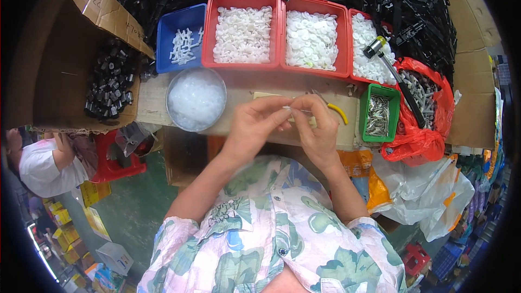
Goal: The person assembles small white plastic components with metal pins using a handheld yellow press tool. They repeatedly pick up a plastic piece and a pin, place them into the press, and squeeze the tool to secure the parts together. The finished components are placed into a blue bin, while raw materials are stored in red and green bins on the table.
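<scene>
My two hands meet above the bench, close to its near edge. My left hand [255, 125] pinches a small white plastic piece [286, 108] between thumb and forefinger. The fingers of my right hand [316, 127] are closed at the same piece, from its right side; they partly cover it, so its full shape is hidden. Left of my hands stands a round bowl [169, 103] of whitish, translucent, gel-like stuff. Just beyond my right hand lies a pair of pliers with yellow handles [340, 113], partly hidden by the fingers.
Behind are a blue bin [163, 40] and red bins [208, 32] of white plastic parts. At right stand a green tray [364, 111] of metal pins, a hammer [402, 82] and a red bag [446, 106]. Black parts [111, 78] fill a carton at left; another person [46, 160] sits beyond.
</scene>
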Available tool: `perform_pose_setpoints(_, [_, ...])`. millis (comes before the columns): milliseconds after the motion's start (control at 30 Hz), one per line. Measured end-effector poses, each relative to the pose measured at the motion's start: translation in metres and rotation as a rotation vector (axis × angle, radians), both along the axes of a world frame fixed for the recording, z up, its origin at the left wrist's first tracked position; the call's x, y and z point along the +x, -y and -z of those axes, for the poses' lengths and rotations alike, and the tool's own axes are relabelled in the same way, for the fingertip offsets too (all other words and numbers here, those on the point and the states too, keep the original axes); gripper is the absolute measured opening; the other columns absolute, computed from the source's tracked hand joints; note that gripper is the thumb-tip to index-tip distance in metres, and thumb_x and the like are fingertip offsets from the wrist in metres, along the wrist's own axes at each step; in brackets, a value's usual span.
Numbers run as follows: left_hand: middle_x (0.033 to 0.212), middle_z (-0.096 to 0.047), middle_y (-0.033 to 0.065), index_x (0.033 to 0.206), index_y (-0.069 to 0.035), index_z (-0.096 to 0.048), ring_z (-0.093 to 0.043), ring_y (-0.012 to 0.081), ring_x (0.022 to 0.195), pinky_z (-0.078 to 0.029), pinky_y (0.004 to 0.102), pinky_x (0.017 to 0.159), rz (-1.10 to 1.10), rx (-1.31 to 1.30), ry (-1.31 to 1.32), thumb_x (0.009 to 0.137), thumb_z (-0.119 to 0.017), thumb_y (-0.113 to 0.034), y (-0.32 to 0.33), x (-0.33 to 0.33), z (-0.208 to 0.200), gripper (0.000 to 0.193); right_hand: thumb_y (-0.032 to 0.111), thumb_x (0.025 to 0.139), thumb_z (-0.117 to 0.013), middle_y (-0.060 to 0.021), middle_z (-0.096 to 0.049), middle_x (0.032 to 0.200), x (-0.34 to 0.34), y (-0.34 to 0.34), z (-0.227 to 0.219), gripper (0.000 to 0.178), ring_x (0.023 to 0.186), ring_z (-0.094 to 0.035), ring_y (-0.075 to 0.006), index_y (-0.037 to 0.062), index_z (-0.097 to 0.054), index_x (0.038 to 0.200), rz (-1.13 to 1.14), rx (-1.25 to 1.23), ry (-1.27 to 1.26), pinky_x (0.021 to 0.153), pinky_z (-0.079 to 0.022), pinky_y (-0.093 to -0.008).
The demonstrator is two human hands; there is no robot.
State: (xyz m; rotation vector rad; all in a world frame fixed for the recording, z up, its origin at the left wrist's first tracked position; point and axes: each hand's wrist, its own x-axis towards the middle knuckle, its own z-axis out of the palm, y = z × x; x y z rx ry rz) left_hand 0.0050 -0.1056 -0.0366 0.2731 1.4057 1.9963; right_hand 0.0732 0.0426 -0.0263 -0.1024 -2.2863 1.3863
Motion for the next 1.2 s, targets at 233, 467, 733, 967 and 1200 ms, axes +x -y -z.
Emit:
perform_pose_setpoints(233, [0.100, -0.069, 0.0106, 0.118, -0.001, -0.071, -0.066, 0.0166, 0.084, -0.053, 0.0272, 0.072, -0.193, -0.409, -0.721, 0.085, -0.076, -0.002, 0.013, -0.004, 0.007, 0.033, -0.002, 0.083, -0.068, -0.0131, -0.063, 0.098, -0.008, -0.010, 0.022, 0.012, 0.090, -0.063, -0.0332, 0.0003, -0.061, 0.092, -0.022, 0.174, -0.007, 0.076, -0.048, -0.0417])
perform_pose_setpoints(467, [0.102, -0.065, 0.0110, 0.103, -0.002, -0.073, -0.061, 0.0309, 0.097, -0.051, 0.0409, 0.082, -0.138, -0.538, -1.294, 0.073, -0.080, -0.001, 0.019, -0.004, 0.021, 0.030, 0.002, 0.080, -0.072, -0.0107, -0.063, 0.107, -0.012, -0.010, 0.034, 0.014, 0.103, -0.060, -0.0313, 0.0040, -0.063, 0.090, -0.008, 0.311, 0.012, 0.087, -0.044, -0.0435])
perform_pose_setpoints(733, [0.107, -0.063, 0.0109, 0.106, -0.004, -0.072, -0.058, 0.0326, 0.102, -0.051, 0.0419, 0.085, -0.092, -0.513, -1.347, 0.074, -0.079, -0.002, 0.020, -0.006, 0.027, 0.033, 0.003, 0.077, -0.074, -0.0087, -0.064, 0.103, -0.015, -0.008, 0.036, 0.013, 0.101, -0.061, -0.0303, 0.0044, -0.065, 0.087, 0.003, 0.326, 0.008, 0.086, -0.044, -0.0433])
perform_pose_setpoints(967, [0.108, -0.063, 0.0109, 0.107, -0.002, -0.072, -0.057, 0.0322, 0.102, -0.051, 0.0412, 0.086, -0.089, -0.522, -1.349, 0.074, -0.079, -0.003, 0.020, -0.005, 0.026, 0.033, 0.003, 0.077, -0.074, -0.0070, -0.064, 0.101, -0.018, -0.011, 0.039, 0.013, 0.099, -0.061, -0.0281, 0.0046, -0.065, 0.087, -0.036, 0.343, -0.024, 0.083, -0.045, -0.0418])
perform_pose_setpoints(1200, [0.108, -0.063, 0.0110, 0.106, -0.003, -0.072, -0.057, 0.0320, 0.100, -0.051, 0.0418, 0.085, -0.079, -0.546, -1.349, 0.075, -0.080, -0.004, 0.019, -0.004, 0.025, 0.032, 0.003, 0.078, -0.073, -0.0067, -0.063, 0.099, -0.021, -0.012, 0.037, 0.013, 0.101, -0.060, -0.0272, 0.0043, -0.064, 0.088, -0.075, 0.342, -0.045, 0.083, -0.045, -0.0409])
